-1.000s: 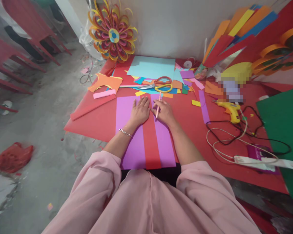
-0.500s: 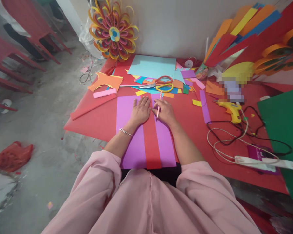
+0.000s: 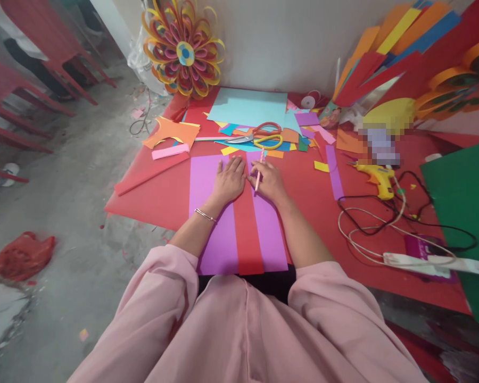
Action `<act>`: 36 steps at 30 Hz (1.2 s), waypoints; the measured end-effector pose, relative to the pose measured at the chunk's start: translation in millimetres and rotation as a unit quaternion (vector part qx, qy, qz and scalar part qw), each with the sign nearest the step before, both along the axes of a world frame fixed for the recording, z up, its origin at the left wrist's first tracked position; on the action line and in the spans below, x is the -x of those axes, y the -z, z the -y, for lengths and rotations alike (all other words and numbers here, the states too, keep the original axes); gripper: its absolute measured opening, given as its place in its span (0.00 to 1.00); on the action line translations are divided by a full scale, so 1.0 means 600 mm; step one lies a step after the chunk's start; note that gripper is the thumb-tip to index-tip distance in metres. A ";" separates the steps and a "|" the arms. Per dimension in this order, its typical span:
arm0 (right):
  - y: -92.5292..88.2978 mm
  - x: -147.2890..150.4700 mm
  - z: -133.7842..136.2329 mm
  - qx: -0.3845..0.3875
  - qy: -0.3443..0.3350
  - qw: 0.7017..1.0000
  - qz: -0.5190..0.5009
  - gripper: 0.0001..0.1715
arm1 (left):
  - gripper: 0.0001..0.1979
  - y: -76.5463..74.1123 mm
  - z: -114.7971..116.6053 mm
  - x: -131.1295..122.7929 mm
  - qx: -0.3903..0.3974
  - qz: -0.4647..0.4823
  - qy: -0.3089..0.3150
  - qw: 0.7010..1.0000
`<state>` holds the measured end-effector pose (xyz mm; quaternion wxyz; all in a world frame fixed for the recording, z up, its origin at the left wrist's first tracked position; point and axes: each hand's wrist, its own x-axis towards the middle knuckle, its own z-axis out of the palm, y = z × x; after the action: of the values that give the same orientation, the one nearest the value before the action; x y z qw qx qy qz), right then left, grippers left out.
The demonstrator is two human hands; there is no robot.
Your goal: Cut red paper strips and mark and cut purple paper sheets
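Note:
A sheet of purple paper (image 3: pixel 211 244) lies in front of me, with a long red paper strip (image 3: pixel 248 234) running lengthwise over it. My left hand (image 3: pixel 229 178) rests flat on the strip and the purple sheet, fingers stretched out. In my right hand (image 3: pixel 268 181) is a slim pink pencil (image 3: pixel 259 173), slanted between the fingers. The right fingertips touch down by the strip's right edge, close to my left hand. Just beyond the sheet lie scissors (image 3: pixel 268 139) with red and yellow handles, on top of coloured paper scraps.
Light blue paper (image 3: pixel 249 106) and an orange cut-out sheet (image 3: pixel 175 130) lie farther back on the red-covered table (image 3: pixel 311 229). On the right are a yellow glue gun (image 3: pixel 379 181), tangled cables and a green sheet (image 3: pixel 463 202). A paper flower (image 3: pixel 186 53) leans by the wall.
Almost nothing differs. Both hands hold the same places on the paper, and the view has shifted very slightly.

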<state>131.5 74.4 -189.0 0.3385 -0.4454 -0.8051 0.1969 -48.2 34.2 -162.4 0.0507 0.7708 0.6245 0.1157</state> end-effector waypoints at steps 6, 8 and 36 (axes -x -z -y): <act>0.002 0.000 -0.001 -0.005 -0.004 1.000 -0.001 0.05 | 0.29 0.000 0.000 0.000 -0.002 0.005 0.000 1.000; 0.002 0.000 -0.001 -0.005 -0.003 1.000 -0.002 0.05 | 0.29 0.001 0.000 0.000 -0.005 0.007 -0.001 1.000; -0.002 0.001 -0.001 0.011 -0.001 1.000 0.007 0.07 | 0.28 -0.003 0.001 -0.002 0.000 0.007 -0.003 1.000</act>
<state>131.2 74.9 -187.8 0.3278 -0.4495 -0.8057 0.2033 -47.2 33.4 -160.9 0.0549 0.7679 0.6266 0.1211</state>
